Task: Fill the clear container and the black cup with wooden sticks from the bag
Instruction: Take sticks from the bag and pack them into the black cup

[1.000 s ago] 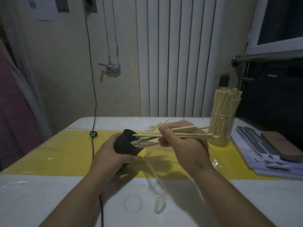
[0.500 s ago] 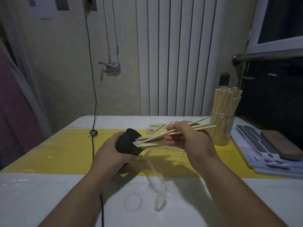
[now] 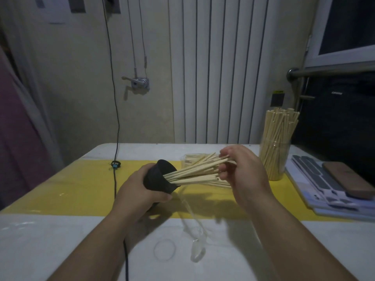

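Note:
My left hand (image 3: 138, 191) grips the black cup (image 3: 157, 178), tilted with its mouth facing right, above the yellow strip of the table. A bundle of wooden sticks (image 3: 194, 172) pokes into the cup's mouth, and my right hand (image 3: 241, 171) holds their free ends with curled fingers. The clear container (image 3: 275, 159) stands upright at the right, packed with sticks. The clear plastic bag (image 3: 192, 224) lies flat between my arms, with more loose sticks (image 3: 192, 159) on it behind the cup.
A rubber band (image 3: 164, 250) lies on the white table near the front. A black cable (image 3: 115, 175) runs down the wall and across the table at left. Flat grey sheets and a brown case (image 3: 349, 181) are stacked at the right edge.
My right hand has pushed the bundle of sticks leftward, so their tips are now inside the tilted black cup. My left hand has kept its hold on the cup.

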